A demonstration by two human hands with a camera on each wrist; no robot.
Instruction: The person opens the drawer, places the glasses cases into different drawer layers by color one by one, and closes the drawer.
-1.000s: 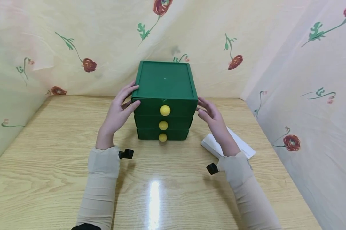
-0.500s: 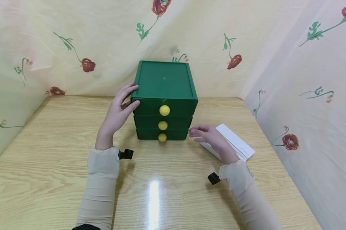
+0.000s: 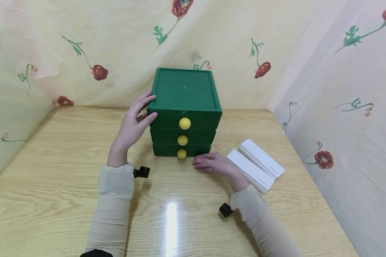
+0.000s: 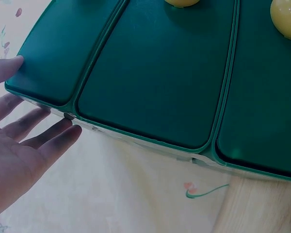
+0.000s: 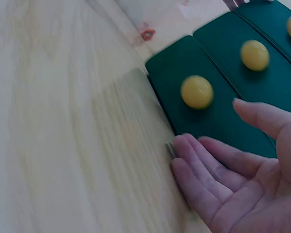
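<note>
- Bracing the green drawer cabinet point(image 3: 184, 89) at its upper left front corner: the person's left hand point(image 3: 131, 125), unmoved, fingers spread, fairly straight.
- Cabinet upright near the table's point(image 3: 61, 196) far edge, about midway.
- Right hand point(image 3: 214, 164) lowered from the cabinet's upper right side to the bottom drawer point(image 3: 165, 150); fingers loosely bent, holding nothing, contact unclear.
- White boxes point(image 3: 250, 171) toward the right edge: now uncovered.

A: Item one?

B: Tabletop point(image 3: 51, 200), pale wood grain; carries a long white light reflection point(image 3: 172, 228) at its near middle.

A: Item two?

B: Back hanging point(image 3: 125, 32), cream cloth, creased, patterned with red flowers and green stems; stands behind the tabletop's far edge.

A: Sides?

B: Left hanging point(image 3: 6, 103) and right hanging point(image 3: 356, 139), similar floral pattern; the right one greyer.
</note>
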